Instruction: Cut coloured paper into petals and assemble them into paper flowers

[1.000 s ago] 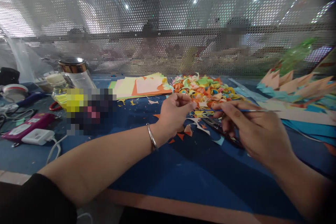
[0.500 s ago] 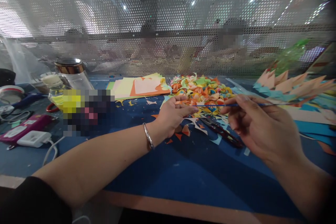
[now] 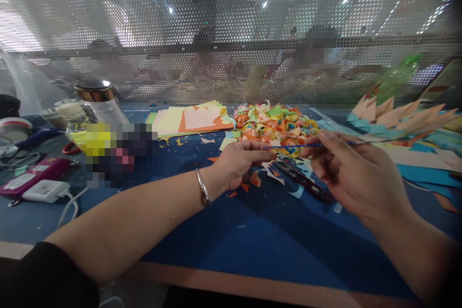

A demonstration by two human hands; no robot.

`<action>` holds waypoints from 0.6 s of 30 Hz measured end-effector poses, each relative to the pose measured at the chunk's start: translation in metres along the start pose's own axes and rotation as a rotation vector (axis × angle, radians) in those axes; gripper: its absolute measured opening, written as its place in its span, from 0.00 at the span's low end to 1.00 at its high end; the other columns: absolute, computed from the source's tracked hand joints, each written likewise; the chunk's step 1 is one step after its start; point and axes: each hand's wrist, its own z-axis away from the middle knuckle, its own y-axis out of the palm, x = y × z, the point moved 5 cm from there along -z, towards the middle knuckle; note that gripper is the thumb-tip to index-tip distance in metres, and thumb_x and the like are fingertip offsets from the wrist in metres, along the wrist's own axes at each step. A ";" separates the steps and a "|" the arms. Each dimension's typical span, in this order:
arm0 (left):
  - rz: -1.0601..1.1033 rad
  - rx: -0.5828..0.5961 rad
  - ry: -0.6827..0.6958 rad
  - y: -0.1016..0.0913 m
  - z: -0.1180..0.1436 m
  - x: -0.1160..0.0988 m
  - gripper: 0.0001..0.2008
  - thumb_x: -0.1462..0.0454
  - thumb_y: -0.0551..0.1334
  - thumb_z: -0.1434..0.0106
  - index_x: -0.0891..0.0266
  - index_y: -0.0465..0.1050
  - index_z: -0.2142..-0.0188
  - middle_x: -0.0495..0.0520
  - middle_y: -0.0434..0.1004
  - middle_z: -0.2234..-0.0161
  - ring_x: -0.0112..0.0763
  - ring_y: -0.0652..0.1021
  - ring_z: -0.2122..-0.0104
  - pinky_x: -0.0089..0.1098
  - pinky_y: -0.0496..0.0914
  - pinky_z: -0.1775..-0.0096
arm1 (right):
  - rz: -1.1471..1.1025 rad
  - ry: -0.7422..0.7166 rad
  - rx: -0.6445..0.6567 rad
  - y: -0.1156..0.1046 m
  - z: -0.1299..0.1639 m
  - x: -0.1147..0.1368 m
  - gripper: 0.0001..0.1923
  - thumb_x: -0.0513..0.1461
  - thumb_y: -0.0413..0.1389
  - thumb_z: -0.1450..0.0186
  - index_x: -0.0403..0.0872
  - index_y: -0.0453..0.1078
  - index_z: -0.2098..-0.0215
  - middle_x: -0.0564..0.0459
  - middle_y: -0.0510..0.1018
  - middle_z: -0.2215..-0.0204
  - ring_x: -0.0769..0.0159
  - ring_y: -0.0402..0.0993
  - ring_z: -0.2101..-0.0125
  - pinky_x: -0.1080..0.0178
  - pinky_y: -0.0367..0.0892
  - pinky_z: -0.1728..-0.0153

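A thin blue stick [image 3: 299,146] lies level between my hands. My right hand [image 3: 357,173] pinches it between thumb and fingers, with its far end reaching out to the right. At the stick's left tip, the fingers of my left hand [image 3: 240,166] are pressed together and hide whatever is between them. A silver bangle circles the left wrist. Behind the fingers lies a heap of small folded paper pieces [image 3: 277,122] in orange, yellow and green. Dark-handled snips [image 3: 305,183] rest on the blue table among paper scraps, below the stick.
Coloured paper sheets [image 3: 202,118] are stacked at the back left. Pointed peach paper shapes [image 3: 400,115] and blue strips [image 3: 426,178] lie at the right. A bottle [image 3: 77,125], a jar [image 3: 103,103] and a white charger [image 3: 46,191] stand left. A perforated metal screen [image 3: 231,67] closes off the back.
An orange paper strip showing at my left fingers is now out of sight. The left fingers have dropped slightly and closed nearer the stick's tip. My right hand has shifted slightly left.
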 end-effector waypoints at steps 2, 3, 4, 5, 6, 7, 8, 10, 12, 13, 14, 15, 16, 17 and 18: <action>0.014 -0.006 -0.009 0.001 0.001 0.000 0.08 0.72 0.74 0.44 0.63 0.77 0.70 0.50 0.79 0.70 0.23 0.75 0.73 0.24 0.67 0.78 | -0.005 0.014 -0.008 0.000 0.000 -0.001 0.16 0.51 0.71 0.45 0.46 0.80 0.73 0.49 0.81 0.76 0.75 0.63 0.88 0.68 0.51 0.89; 0.018 -0.007 -0.016 0.001 0.002 -0.001 0.08 0.72 0.73 0.44 0.63 0.77 0.70 0.50 0.79 0.70 0.22 0.75 0.74 0.23 0.67 0.77 | -0.008 0.021 -0.011 -0.001 0.000 -0.001 0.17 0.51 0.71 0.45 0.46 0.80 0.73 0.49 0.81 0.76 0.75 0.63 0.88 0.68 0.51 0.89; 0.020 -0.008 -0.023 0.002 0.003 -0.001 0.08 0.72 0.73 0.44 0.63 0.77 0.70 0.50 0.80 0.71 0.22 0.75 0.74 0.23 0.67 0.76 | -0.010 0.028 -0.015 -0.001 0.000 -0.001 0.17 0.51 0.71 0.46 0.46 0.80 0.73 0.49 0.81 0.77 0.75 0.63 0.88 0.69 0.51 0.89; 0.021 -0.006 -0.027 0.002 0.004 -0.002 0.08 0.72 0.73 0.44 0.63 0.77 0.70 0.50 0.80 0.71 0.22 0.76 0.73 0.23 0.67 0.76 | -0.011 0.035 -0.017 -0.001 0.000 -0.001 0.17 0.51 0.72 0.46 0.46 0.80 0.73 0.50 0.81 0.77 0.75 0.63 0.88 0.69 0.51 0.89; 0.022 -0.005 -0.030 0.003 0.005 -0.002 0.08 0.73 0.73 0.44 0.63 0.77 0.70 0.50 0.81 0.71 0.23 0.77 0.73 0.23 0.68 0.75 | -0.012 0.039 -0.021 -0.001 0.000 -0.001 0.17 0.51 0.72 0.46 0.46 0.80 0.73 0.50 0.80 0.77 0.75 0.63 0.88 0.69 0.51 0.89; 0.024 -0.005 -0.029 0.004 0.006 -0.003 0.08 0.73 0.73 0.44 0.63 0.77 0.70 0.51 0.81 0.72 0.24 0.77 0.72 0.23 0.68 0.74 | -0.013 0.041 -0.023 0.000 0.000 -0.001 0.17 0.50 0.72 0.46 0.46 0.80 0.73 0.51 0.80 0.77 0.76 0.63 0.88 0.69 0.51 0.89; 0.029 -0.008 -0.026 0.004 0.007 -0.004 0.08 0.73 0.73 0.45 0.63 0.77 0.71 0.50 0.81 0.72 0.24 0.78 0.71 0.24 0.68 0.73 | -0.014 0.042 -0.024 0.000 0.000 -0.001 0.17 0.50 0.72 0.46 0.46 0.80 0.73 0.51 0.80 0.78 0.76 0.63 0.88 0.69 0.51 0.89; 0.036 -0.015 -0.020 0.004 0.007 -0.005 0.09 0.73 0.74 0.46 0.63 0.77 0.71 0.50 0.81 0.73 0.23 0.78 0.72 0.24 0.69 0.71 | -0.017 0.041 -0.022 0.001 0.000 0.000 0.16 0.50 0.72 0.45 0.46 0.80 0.73 0.52 0.79 0.78 0.76 0.63 0.88 0.70 0.50 0.89; 0.035 -0.017 -0.025 0.004 0.006 -0.004 0.09 0.73 0.75 0.47 0.64 0.77 0.72 0.49 0.80 0.73 0.22 0.77 0.73 0.25 0.68 0.71 | -0.019 0.039 -0.020 0.001 0.000 0.000 0.16 0.50 0.72 0.46 0.46 0.80 0.74 0.51 0.78 0.79 0.76 0.63 0.88 0.70 0.50 0.89; 0.034 -0.014 -0.030 0.004 0.006 -0.004 0.09 0.72 0.75 0.48 0.64 0.77 0.71 0.49 0.80 0.73 0.22 0.76 0.74 0.25 0.67 0.71 | -0.021 0.036 -0.020 0.001 0.000 0.000 0.16 0.50 0.72 0.46 0.46 0.80 0.74 0.51 0.79 0.79 0.76 0.63 0.88 0.70 0.50 0.89; 0.034 -0.009 -0.036 0.004 0.005 -0.004 0.09 0.72 0.76 0.47 0.64 0.78 0.71 0.49 0.80 0.73 0.22 0.75 0.74 0.25 0.66 0.72 | -0.021 0.032 -0.020 0.001 0.001 0.000 0.16 0.50 0.72 0.46 0.46 0.80 0.73 0.51 0.79 0.78 0.76 0.63 0.88 0.70 0.50 0.89; 0.037 -0.001 -0.035 0.004 0.005 -0.004 0.09 0.72 0.75 0.47 0.64 0.78 0.71 0.49 0.80 0.73 0.21 0.75 0.74 0.26 0.66 0.71 | -0.020 0.030 -0.018 0.001 0.001 0.000 0.16 0.50 0.72 0.46 0.46 0.80 0.73 0.50 0.80 0.78 0.76 0.63 0.88 0.70 0.50 0.89; 0.046 0.006 -0.027 0.005 0.004 -0.004 0.09 0.72 0.75 0.47 0.64 0.78 0.71 0.48 0.80 0.73 0.21 0.75 0.74 0.26 0.66 0.71 | -0.018 0.029 -0.013 0.001 0.000 -0.001 0.16 0.50 0.72 0.46 0.46 0.80 0.73 0.50 0.80 0.78 0.76 0.63 0.88 0.70 0.50 0.89; 0.055 0.018 -0.018 0.005 0.004 -0.005 0.09 0.73 0.75 0.47 0.64 0.78 0.71 0.48 0.80 0.73 0.21 0.76 0.74 0.25 0.67 0.69 | -0.018 0.028 -0.008 0.000 0.000 -0.001 0.16 0.50 0.72 0.45 0.46 0.80 0.73 0.50 0.80 0.77 0.76 0.63 0.88 0.70 0.51 0.89; 0.064 0.034 -0.008 0.006 0.005 -0.006 0.09 0.73 0.75 0.47 0.64 0.77 0.71 0.48 0.80 0.73 0.20 0.76 0.73 0.25 0.67 0.68 | -0.019 0.026 -0.004 0.000 0.000 -0.001 0.16 0.50 0.72 0.45 0.46 0.80 0.73 0.50 0.81 0.77 0.76 0.63 0.88 0.70 0.51 0.89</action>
